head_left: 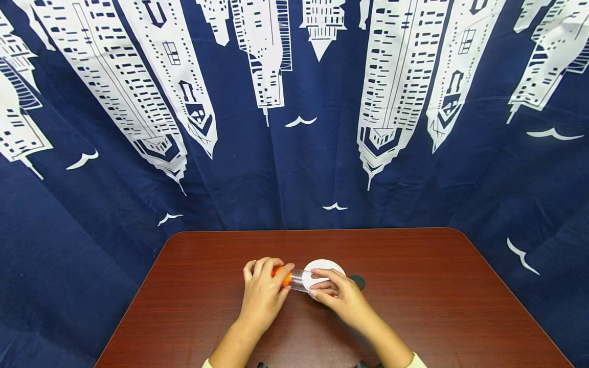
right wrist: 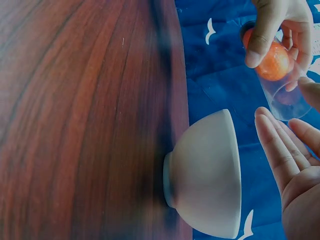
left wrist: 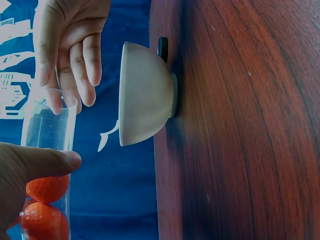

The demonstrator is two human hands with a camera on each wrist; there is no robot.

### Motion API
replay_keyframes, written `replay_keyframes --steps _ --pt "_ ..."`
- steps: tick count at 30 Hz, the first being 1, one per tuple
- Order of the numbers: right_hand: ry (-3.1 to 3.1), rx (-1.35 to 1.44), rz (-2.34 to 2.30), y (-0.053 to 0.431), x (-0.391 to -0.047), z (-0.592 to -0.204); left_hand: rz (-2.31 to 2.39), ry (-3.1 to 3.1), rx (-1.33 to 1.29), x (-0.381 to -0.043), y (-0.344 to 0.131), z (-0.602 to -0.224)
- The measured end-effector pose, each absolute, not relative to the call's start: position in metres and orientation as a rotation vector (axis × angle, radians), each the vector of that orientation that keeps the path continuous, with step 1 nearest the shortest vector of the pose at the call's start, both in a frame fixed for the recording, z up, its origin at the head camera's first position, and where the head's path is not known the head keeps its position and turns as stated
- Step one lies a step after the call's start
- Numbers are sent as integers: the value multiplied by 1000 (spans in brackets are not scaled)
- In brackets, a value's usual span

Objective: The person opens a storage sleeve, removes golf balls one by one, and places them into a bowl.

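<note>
My left hand [head_left: 263, 289] grips a clear plastic tube [left wrist: 47, 127], its thumb lying across the wall. Inside the tube, orange balls [left wrist: 45, 220] with a dimpled look sit toward the left-hand end. At the tube's open rim is my right hand [right wrist: 305, 175], fingers nearly straight and thumb tip overlapping the rim. A white bowl [right wrist: 207, 175] stands upright on the table, below and beside the tube's open end. In the head view, the right fingers cover part of this bowl, and a speck of orange shows beneath them.
A dark round disc [head_left: 356, 281] lies on the table just right of the bowl. The reddish-brown wooden table [head_left: 207, 306] has rounded far corners. Behind it hangs a dark blue cloth [head_left: 313, 168] printed with white buildings and birds.
</note>
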State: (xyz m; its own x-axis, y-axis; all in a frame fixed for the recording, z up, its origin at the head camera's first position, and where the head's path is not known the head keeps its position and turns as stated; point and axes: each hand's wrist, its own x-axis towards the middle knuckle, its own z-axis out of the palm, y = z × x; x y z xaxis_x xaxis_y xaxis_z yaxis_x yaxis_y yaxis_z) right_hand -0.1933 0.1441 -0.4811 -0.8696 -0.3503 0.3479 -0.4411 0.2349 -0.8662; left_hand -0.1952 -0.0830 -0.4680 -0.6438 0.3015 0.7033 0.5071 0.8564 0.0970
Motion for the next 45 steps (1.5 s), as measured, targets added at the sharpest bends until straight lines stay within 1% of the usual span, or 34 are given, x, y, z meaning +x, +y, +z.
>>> replay_keyframes --steps 16,45 --pt "-2402 739 1813 142 -194 -482 -353 -2337 -581 -193 -83 -466" --pt "-2381 738 1761 144 -189 -477 -426 -2338 -566 -191 -80 -467"
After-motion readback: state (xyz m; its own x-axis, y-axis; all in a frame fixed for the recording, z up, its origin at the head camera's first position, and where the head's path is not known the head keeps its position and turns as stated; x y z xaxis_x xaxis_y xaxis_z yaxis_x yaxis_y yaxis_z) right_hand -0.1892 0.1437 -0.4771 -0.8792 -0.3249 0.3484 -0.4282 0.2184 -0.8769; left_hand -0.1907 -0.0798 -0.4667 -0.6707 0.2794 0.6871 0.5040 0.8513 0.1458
